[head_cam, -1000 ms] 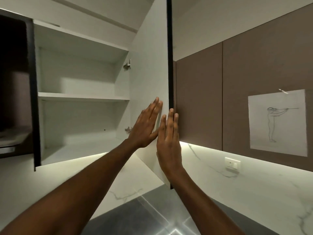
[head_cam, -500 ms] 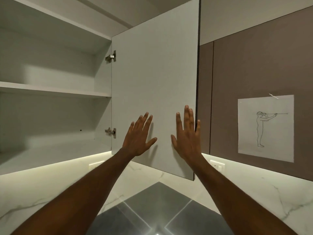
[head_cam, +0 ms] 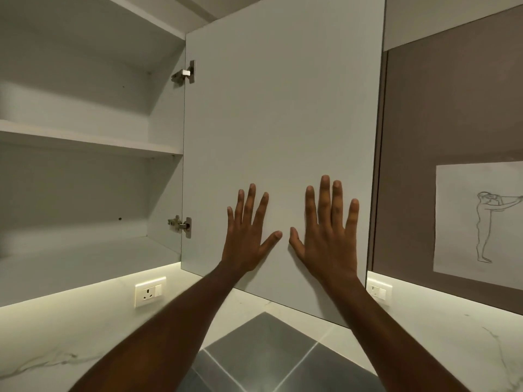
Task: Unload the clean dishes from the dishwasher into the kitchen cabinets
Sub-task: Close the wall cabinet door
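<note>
A: Two hands, item one. Left hand (head_cam: 245,241) and right hand (head_cam: 329,239), both raised against the inner face of the open cabinet door (head_cam: 283,123).

B: Grip state?

A: Each grip is spread, fingers straight and fanned, palms flat on the panel. Nothing is pinched or held. Thumb tips point at each other, close but apart.

B: Item two, the cabinet?

A: Cabinet (head_cam: 85,193), left of the door, white inside. One middle shelf (head_cam: 85,138) and a floor board below it. Door hangs on two metal hinges, upper hinge (head_cam: 185,73) and lower hinge (head_cam: 181,224), along its left edge.

B: Dishes, dishwasher?

A: Neither is in view, so I cannot tell where they are.

B: Remaining entries?

A: Brown cabinet front (head_cam: 452,108) on the right, bearing a paper sheet (head_cam: 478,219) with a line drawing of a standing figure. Left socket (head_cam: 150,291) on the marble wall under the cabinet; right socket (head_cam: 379,290) just right of the right wrist. Grey surface (head_cam: 263,349) near, between the forearms.
</note>
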`<state>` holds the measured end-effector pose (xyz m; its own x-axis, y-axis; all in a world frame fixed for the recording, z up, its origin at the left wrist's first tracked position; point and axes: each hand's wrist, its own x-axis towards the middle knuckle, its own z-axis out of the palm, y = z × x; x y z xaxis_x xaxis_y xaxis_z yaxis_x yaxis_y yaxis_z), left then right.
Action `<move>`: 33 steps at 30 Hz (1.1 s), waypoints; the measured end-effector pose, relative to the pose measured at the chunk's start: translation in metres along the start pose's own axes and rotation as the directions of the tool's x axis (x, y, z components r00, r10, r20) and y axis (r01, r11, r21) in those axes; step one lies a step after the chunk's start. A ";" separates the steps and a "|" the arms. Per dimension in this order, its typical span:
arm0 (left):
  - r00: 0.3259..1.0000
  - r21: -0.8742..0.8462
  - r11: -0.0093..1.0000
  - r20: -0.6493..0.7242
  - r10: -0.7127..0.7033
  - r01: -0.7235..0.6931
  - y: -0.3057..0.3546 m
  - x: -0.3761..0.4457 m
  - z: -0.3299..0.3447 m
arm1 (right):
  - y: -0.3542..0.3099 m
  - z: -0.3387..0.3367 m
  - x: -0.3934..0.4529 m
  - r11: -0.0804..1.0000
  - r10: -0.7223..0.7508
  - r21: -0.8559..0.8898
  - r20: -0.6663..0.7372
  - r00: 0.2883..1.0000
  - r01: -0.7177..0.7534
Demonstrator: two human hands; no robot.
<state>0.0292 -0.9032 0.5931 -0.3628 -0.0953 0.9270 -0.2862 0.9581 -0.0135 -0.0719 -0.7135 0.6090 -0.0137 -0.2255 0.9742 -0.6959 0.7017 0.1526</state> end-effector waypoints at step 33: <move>0.950 0.560 0.823 0.191 -0.245 0.100 0.001 -0.204 -0.238 | -0.114 -0.113 -0.128 0.924 -0.072 0.376 0.361 0.930 -0.074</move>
<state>0.3140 -0.8182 0.4934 -0.4442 -0.3770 0.8128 -0.7679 0.6275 -0.1286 0.0909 -0.6883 0.4861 -0.2218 -0.5044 0.8345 -0.9118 0.4107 0.0059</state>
